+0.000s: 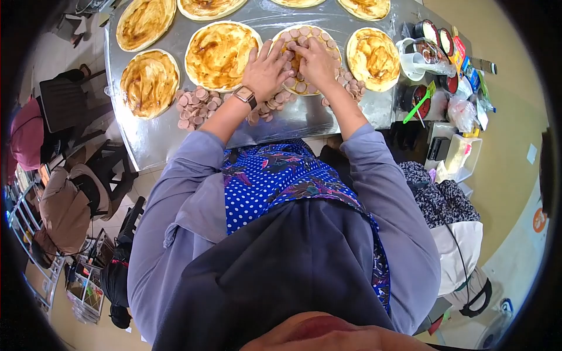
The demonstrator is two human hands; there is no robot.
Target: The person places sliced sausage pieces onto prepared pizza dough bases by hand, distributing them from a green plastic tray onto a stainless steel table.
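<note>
A pizza base [336, 54] spread with sauce lies in front of me, ringed with round pink sausage slices. Over its left side reaches my left hand [266, 71], palm down, fingers stretched and apart; whether anything lies under the palm is hidden. My right hand [316, 63] is on the middle of the same base, fingers bent down and drawn together at the slices. What its fingertips hold cannot be made out. Loose sausage slices [198, 105] are heaped on the table below the bases, and a smaller heap [355, 89] lies right of my right forearm.
Sauced bases without slices lie around: one to the left [218, 57], one to the right [374, 58], several more behind. They rest on a metal table [158, 137]. At right stand a clear jug [413, 65], dark tubs and a green brush [417, 108].
</note>
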